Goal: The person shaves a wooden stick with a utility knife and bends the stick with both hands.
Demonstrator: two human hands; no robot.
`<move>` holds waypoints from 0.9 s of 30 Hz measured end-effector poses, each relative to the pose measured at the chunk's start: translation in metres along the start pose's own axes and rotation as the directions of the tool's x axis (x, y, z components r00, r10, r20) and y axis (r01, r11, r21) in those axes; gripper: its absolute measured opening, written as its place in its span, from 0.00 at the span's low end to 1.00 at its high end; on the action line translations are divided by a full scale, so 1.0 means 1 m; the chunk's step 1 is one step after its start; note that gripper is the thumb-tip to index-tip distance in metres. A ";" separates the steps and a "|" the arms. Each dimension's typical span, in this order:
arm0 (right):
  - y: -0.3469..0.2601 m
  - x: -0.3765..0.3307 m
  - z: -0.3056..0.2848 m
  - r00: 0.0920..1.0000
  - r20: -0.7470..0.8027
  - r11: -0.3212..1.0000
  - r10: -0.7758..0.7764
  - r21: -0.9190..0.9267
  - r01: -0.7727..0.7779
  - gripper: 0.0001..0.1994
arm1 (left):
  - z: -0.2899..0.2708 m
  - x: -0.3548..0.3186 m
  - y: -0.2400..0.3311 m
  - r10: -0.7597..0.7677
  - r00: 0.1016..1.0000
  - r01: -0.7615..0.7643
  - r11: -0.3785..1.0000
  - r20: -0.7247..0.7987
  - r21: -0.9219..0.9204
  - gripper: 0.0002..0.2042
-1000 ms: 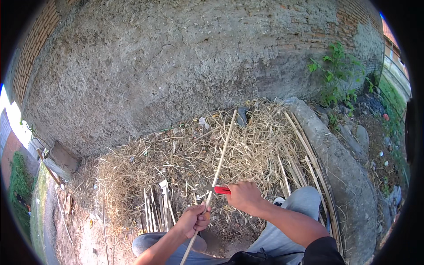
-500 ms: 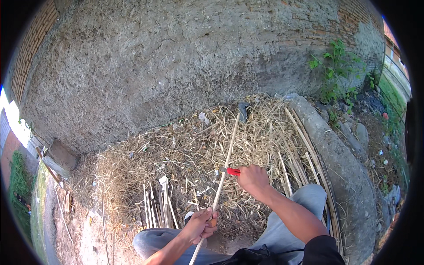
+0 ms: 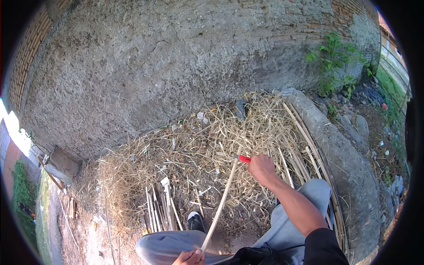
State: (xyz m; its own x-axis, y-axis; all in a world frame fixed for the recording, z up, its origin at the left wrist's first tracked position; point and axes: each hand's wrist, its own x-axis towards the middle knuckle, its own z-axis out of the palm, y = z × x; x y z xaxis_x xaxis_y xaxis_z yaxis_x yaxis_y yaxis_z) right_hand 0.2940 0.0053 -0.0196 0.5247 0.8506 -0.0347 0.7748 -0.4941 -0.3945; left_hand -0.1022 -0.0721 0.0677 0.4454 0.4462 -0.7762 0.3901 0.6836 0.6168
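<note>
A long pale strip, apparently bamboo or split wood (image 3: 224, 198), slants from my lap up toward the heap of shavings. My left hand (image 3: 189, 258), partly cut off by the lower edge, is closed on its near end. Near its far end, my right hand (image 3: 261, 168) grips a red-handled tool (image 3: 244, 158). The tool's small grey head meets the strip; whether it is a knife or a scraper I cannot make out. Pale curled shavings (image 3: 260, 128) lie thickly on the ground beyond both hands.
Upright strips (image 3: 170, 207) stand beside my left knee, while longer ones (image 3: 316, 163) lie along a concrete kerb (image 3: 340, 163) on the right. A rough wall (image 3: 176, 66) rises ahead. My shoe (image 3: 196, 221) shows between my legs; a green plant (image 3: 333, 62) grows at the far right.
My left hand has drawn the strip back toward my lap, so its far end is nearer. My right hand and the red-handled tool have shifted slightly right and up, nearer the strip's tip.
</note>
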 end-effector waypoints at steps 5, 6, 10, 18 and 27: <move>0.062 0.015 0.033 0.995 -0.051 0.992 0.083 -0.096 -0.087 0.09 | -0.032 -0.034 -0.037 0.086 0.970 -0.113 0.987 0.226 0.113 0.16; 0.065 0.014 0.035 0.990 -0.060 0.986 0.128 -0.100 -0.134 0.09 | -0.040 -0.042 -0.049 0.110 0.983 -0.131 0.981 0.147 0.145 0.16; 0.025 0.001 0.006 0.989 -0.052 0.990 0.138 -0.017 -0.140 0.12 | -0.059 -0.036 -0.054 0.311 0.950 -0.302 0.886 0.034 0.352 0.18; -0.033 -0.032 -0.018 0.998 -0.061 0.984 0.012 0.177 -0.001 0.15 | -0.025 0.013 -0.031 0.597 0.801 -0.413 0.616 -0.055 0.671 0.13; -0.065 -0.085 -0.021 0.945 0.076 0.933 -0.317 0.202 0.297 0.13 | 0.024 0.089 0.039 0.674 0.732 -0.441 0.577 -0.097 0.688 0.13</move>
State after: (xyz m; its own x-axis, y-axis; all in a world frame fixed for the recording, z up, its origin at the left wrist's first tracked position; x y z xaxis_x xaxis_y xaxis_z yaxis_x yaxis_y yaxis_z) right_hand 0.2064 -0.0387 0.0285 0.2232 0.9745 0.0225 0.8075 -0.1719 -0.5642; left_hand -0.0280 -0.0192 0.0259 0.5112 0.8435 -0.1649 0.5830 -0.1993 0.7876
